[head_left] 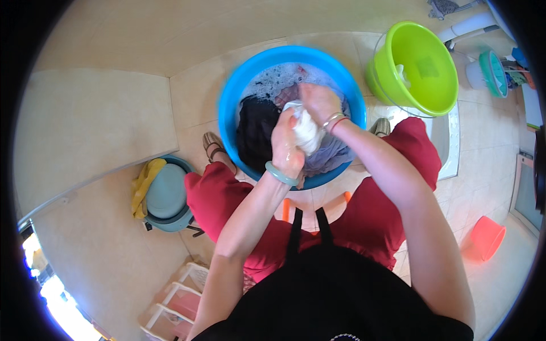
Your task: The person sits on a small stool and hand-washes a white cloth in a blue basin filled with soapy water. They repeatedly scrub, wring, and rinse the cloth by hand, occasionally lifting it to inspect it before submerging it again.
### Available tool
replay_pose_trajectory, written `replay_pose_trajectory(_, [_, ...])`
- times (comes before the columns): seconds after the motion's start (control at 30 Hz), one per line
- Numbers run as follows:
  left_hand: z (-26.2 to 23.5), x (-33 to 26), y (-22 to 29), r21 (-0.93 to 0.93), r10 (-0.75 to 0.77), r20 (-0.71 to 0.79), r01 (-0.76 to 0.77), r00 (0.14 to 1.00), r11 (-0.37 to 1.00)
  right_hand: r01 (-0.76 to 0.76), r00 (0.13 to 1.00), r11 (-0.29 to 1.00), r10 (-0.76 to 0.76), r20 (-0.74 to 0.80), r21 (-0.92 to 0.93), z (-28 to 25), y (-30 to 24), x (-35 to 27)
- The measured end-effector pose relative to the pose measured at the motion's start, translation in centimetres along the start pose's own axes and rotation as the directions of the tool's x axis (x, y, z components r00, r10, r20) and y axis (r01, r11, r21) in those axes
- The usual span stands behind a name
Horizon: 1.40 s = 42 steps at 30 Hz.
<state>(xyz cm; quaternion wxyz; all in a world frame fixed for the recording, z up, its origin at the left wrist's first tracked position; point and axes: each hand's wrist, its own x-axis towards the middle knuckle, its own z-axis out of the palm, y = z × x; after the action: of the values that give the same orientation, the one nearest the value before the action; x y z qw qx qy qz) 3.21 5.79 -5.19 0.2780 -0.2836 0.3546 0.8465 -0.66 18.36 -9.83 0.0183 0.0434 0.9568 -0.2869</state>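
Observation:
A round blue basin (230,96) stands on the tiled floor between my knees, holding soapy water, a black garment (254,129) and a greyish-purple cloth (333,153). Over it, both hands grip a wet white cloth (307,132). My left hand (287,146), with a pale green bangle at the wrist, is closed on the cloth's near side. My right hand (318,102), with thin bracelets on the wrist, clasps its far end. The cloth is bunched tight between them.
A lime-green basin (424,68) sits at the upper right on a white surface. A grey-blue tub with a yellow cloth (145,182) lies to the left. A small pink bucket (487,237) stands at right. A white rack (176,301) is lower left.

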Motion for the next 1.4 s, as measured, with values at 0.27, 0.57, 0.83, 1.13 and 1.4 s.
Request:
replay_pose_trajectory(0.27, [-2.5, -2.0, 8.0, -0.199, -0.037, -0.095, 0.017, 0.995, 0.980, -0.521, 0.792, 0.480, -0.035, 0.609, 0.706, -5.7, 0.5, 0.7])
replay_pose_trajectory(0.57, [-0.3, -3.4, 8.5, 0.833, 0.307, 0.553, -0.511, 0.775, -0.212, -0.084, 0.905, 0.448, -0.340, 0.257, 0.890, -10.0, -5.4, -1.7])
replay_pose_trajectory(0.83, [3.0, -5.5, 8.4, 0.417, 0.404, 0.229, -0.464, 0.886, 0.782, -0.133, 0.984, 0.899, 0.068, 0.167, 0.417, -2.8, -3.1, -4.4])
replay_pose_trajectory(1.13, [-2.9, -2.5, 12.5, 0.721, 0.421, 0.106, -0.361, 0.901, 0.591, -0.392, 0.883, -0.207, 0.188, 0.430, 0.896, -4.6, -2.1, -2.7])
replay_pose_trajectory(1.4, [-1.8, -3.4, 7.9, 0.856, 0.221, 0.450, -0.348, 0.865, -0.381, -0.564, 0.824, -0.260, -0.234, 0.516, 0.784, -8.5, -6.2, -2.9])
